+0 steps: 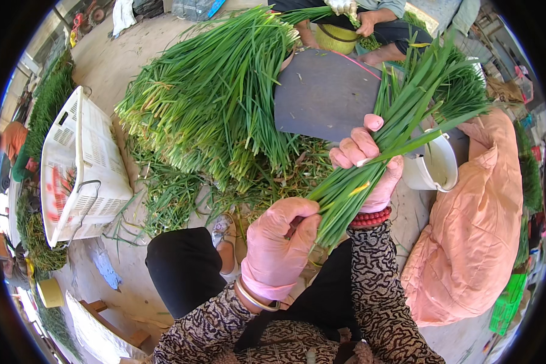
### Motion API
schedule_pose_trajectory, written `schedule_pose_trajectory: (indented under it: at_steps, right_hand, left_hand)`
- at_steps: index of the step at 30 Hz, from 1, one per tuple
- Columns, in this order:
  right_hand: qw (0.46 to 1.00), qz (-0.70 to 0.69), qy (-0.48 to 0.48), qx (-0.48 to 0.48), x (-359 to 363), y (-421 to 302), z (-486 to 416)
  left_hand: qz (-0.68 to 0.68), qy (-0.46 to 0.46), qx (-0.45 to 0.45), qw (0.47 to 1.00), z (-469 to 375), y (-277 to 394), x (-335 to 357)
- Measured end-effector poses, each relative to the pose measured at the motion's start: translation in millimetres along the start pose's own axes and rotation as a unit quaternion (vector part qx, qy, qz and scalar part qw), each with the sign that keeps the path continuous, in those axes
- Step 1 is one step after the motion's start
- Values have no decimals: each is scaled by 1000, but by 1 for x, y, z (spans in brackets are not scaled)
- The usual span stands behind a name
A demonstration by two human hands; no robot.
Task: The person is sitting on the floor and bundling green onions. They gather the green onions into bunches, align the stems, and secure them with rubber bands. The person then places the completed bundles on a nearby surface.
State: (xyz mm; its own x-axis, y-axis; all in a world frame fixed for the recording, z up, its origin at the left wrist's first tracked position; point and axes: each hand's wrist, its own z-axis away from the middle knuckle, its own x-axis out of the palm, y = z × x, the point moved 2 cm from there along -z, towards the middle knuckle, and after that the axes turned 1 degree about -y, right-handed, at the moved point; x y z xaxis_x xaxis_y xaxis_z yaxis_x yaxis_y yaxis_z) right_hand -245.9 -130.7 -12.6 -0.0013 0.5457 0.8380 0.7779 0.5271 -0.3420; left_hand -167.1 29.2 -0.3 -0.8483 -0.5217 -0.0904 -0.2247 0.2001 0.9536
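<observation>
My right hand [366,168], in a thin pink glove, is closed around a bundle of long, flat green leaves [341,200], likely garlic chives. The bundle slants from lower left to upper right, with one yellow leaf piece on it. My left hand [282,245], also gloved in pink, has its curled thumb and forefinger against the bundle's lower left edge; whether they pinch a leaf cannot be told. Beyond my hands lies a large heap of the same greens [218,100], beside a dark flat board [327,91].
Loose leaves [173,195] litter the floor below the heap. At left stands a white plastic crate [104,159]. To the right are a white bucket [437,164] and a pink-orange cloth [473,227]. Across from me, a person's hand [367,22] holds greens above a yellow basket [334,38].
</observation>
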Motion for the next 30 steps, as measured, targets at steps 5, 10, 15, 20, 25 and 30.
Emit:
schedule_pose_trajectory:
  at_steps: [5,10,15,20,25,30]
  right_hand:
    - [999,-25,-14,-17,-9,-8,1]
    - [998,-45,8,-40,-10,-9,1]
    - [995,-69,14,-71,-12,-20,3]
    - [995,-58,12,-74,-13,-18,5]
    - [995,-21,51,-85,-9,-18,5]
    - [993,50,77,-69,-8,-12,4]
  left_hand:
    - [57,3,-160,985,7,1,-12]
    - [139,56,-218,964,15,-10,-35]
    - [23,9,-271,962,28,-43,-70]
    - [-70,-84,-291,951,31,-55,-76]
    - [111,45,-246,962,7,-26,-56]
    - [249,43,-268,930,-12,-31,-16]
